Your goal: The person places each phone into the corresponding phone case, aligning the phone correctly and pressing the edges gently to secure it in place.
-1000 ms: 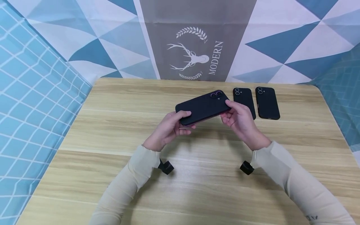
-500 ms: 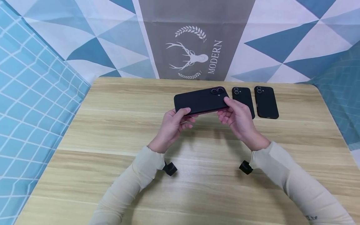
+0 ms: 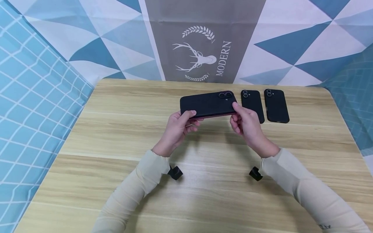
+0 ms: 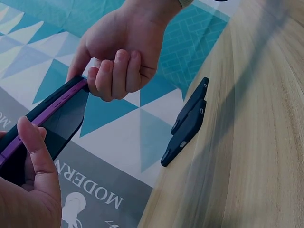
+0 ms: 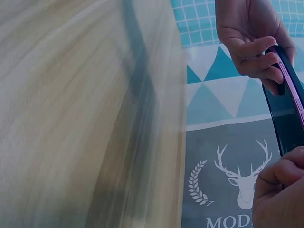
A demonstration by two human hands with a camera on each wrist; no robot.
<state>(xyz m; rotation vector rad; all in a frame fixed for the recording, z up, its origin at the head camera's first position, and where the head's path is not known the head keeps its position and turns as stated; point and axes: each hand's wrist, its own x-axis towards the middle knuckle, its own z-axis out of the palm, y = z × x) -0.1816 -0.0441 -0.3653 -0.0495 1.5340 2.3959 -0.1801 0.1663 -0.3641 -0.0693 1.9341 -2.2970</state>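
Observation:
A phone (image 3: 208,105) with a black back cover is held level above the table by both hands. Its pinkish-purple side frame (image 4: 64,99) and dark glass face show in the left wrist view. My left hand (image 3: 175,129) grips the left end, thumb on the back and fingers underneath. At the other end, near the double camera rings, my right hand (image 3: 249,124) pinches the near corner between thumb and curled fingers. Two black phone-shaped pieces, one (image 3: 253,105) partly behind the right hand and one (image 3: 276,106) beside it, lie camera side up; whether they contain phones is unclear.
The wood-grain table (image 3: 116,181) ends at a patterned backdrop (image 3: 204,19) with a deer print. Blue tiled cloth (image 3: 32,106) hangs at the left side. A small black wrist device (image 3: 176,173) sticks out from the left sleeve, another (image 3: 255,173) from the right.
The phone has turned from a slant to nearly level, its left end rising with my left hand. My right fingers have curled in more at the corner. The two pieces on the table stay put.

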